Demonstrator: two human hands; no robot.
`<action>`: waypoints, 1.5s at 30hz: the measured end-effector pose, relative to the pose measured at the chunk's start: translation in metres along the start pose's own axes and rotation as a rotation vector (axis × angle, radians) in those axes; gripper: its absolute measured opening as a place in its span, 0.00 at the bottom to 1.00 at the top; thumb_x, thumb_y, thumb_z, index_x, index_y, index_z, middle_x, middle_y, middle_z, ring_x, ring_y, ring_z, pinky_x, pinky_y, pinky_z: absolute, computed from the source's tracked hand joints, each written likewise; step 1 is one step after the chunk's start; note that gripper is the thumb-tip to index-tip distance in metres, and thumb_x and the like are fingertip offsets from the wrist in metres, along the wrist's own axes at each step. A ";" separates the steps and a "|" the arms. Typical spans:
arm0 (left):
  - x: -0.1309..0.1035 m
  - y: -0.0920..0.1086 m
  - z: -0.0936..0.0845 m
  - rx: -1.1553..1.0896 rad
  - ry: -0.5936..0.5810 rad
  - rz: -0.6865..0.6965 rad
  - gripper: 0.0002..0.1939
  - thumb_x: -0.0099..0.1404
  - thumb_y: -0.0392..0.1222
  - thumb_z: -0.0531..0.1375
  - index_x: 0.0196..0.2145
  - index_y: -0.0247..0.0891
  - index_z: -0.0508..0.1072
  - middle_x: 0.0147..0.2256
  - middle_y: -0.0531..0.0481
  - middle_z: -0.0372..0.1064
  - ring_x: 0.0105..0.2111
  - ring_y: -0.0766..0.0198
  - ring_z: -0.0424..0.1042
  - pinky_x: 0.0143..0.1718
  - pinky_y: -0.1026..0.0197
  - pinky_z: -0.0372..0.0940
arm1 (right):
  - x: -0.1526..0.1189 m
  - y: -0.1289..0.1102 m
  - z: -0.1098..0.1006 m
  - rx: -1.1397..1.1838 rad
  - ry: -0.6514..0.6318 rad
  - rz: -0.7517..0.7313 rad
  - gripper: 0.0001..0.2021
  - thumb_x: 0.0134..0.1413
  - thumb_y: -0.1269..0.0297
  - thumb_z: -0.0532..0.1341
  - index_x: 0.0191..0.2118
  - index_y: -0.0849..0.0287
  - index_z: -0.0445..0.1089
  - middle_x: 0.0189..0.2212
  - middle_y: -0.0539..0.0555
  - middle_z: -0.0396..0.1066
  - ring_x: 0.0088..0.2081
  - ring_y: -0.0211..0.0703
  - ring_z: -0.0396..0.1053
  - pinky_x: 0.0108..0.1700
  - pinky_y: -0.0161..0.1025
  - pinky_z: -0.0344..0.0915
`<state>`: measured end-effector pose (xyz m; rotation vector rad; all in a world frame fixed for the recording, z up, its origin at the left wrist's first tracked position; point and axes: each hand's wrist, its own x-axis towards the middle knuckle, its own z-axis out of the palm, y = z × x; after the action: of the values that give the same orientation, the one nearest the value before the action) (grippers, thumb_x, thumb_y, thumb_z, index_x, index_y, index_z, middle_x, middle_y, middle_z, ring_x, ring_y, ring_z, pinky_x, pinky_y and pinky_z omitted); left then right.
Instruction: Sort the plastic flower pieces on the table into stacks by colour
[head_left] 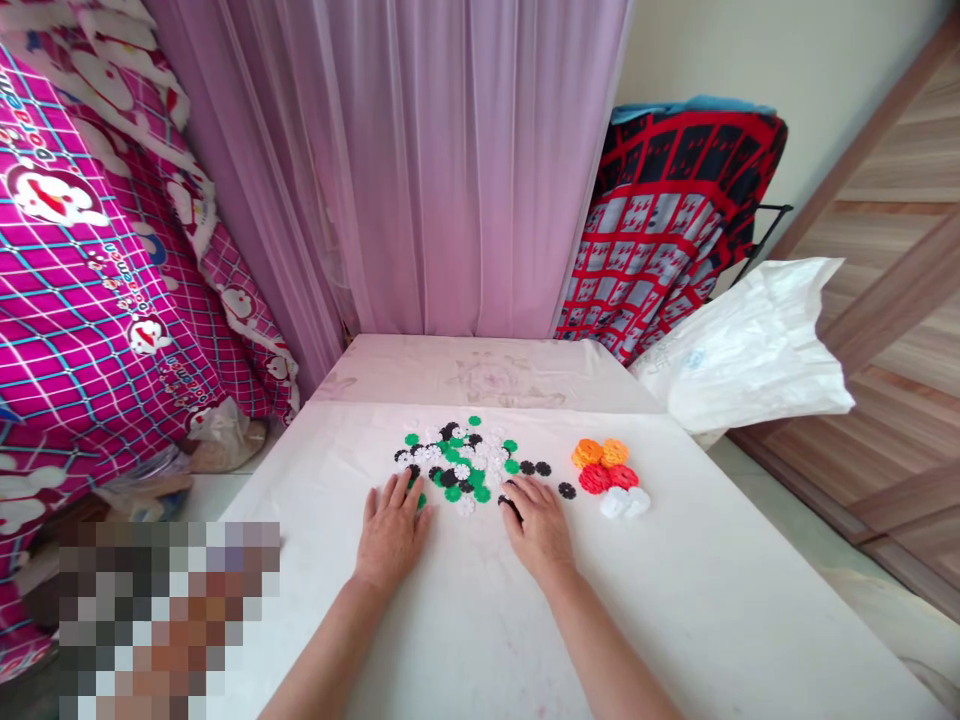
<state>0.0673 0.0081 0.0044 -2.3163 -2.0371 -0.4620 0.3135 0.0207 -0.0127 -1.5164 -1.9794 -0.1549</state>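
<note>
- Discs in green, black and white (pixel 461 472) lie in a loose mixed pile, roughly midway between the table's (pixel 450 640) left and right edges.
- Fingers spread, my left hand (pixel 395 530) rests at the pile's near left; well apart from it, my right hand (pixel 538 522) curves over black discs at the near right, and I can't tell whether it grips any.
- One careless rightward sweep could shove the stray black disc (pixel 567 491) into the orange (pixel 587 454), red (pixel 595 478) and white clusters (pixel 625 502) nearer the right edge, muddling colours.
- Overlapping pieces might slide together if pushed, scattering toward the left edge.
- White pieces could be overlooked on so pale a surface (the far-left ones nearly vanish).
- Thin, round, notched like little cogs, they look like hard plastic.
- Smooth-looking covering, flower-printed (pixel 499 378) toward the far edge, may let them skid.
</note>
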 end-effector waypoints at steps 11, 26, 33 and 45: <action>-0.014 -0.033 0.014 -0.400 0.278 -0.129 0.22 0.66 0.37 0.49 0.55 0.44 0.71 0.58 0.45 0.66 0.59 0.54 0.64 0.59 0.46 0.62 | 0.010 -0.054 -0.008 0.046 -0.091 -0.030 0.07 0.54 0.63 0.63 0.40 0.50 0.75 0.42 0.52 0.72 0.44 0.47 0.63 0.45 0.44 0.55; -0.005 -0.051 -0.010 -0.279 0.136 0.024 0.12 0.64 0.49 0.58 0.40 0.47 0.79 0.58 0.47 0.66 0.61 0.50 0.61 0.60 0.42 0.59 | 0.002 -0.056 -0.005 0.074 -0.147 -0.019 0.04 0.55 0.65 0.61 0.36 0.53 0.73 0.41 0.53 0.72 0.46 0.48 0.63 0.49 0.45 0.56; -0.015 -0.051 -0.009 -0.162 0.110 -0.080 0.14 0.65 0.45 0.56 0.45 0.47 0.77 0.58 0.45 0.67 0.59 0.48 0.64 0.59 0.40 0.59 | 0.002 -0.068 -0.006 0.073 -0.118 -0.042 0.13 0.58 0.65 0.57 0.47 0.52 0.72 0.48 0.56 0.71 0.50 0.51 0.62 0.53 0.48 0.56; -0.013 -0.046 -0.016 -0.163 0.042 -0.067 0.20 0.67 0.36 0.50 0.50 0.49 0.75 0.57 0.47 0.67 0.59 0.51 0.64 0.60 0.39 0.57 | 0.018 -0.113 0.022 0.030 -0.217 -0.038 0.16 0.61 0.60 0.57 0.52 0.55 0.71 0.62 0.62 0.61 0.66 0.59 0.49 0.62 0.59 0.48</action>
<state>0.0182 -0.0012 0.0082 -2.3075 -2.1386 -0.6977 0.2002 0.0083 0.0106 -1.5313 -2.1706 0.0245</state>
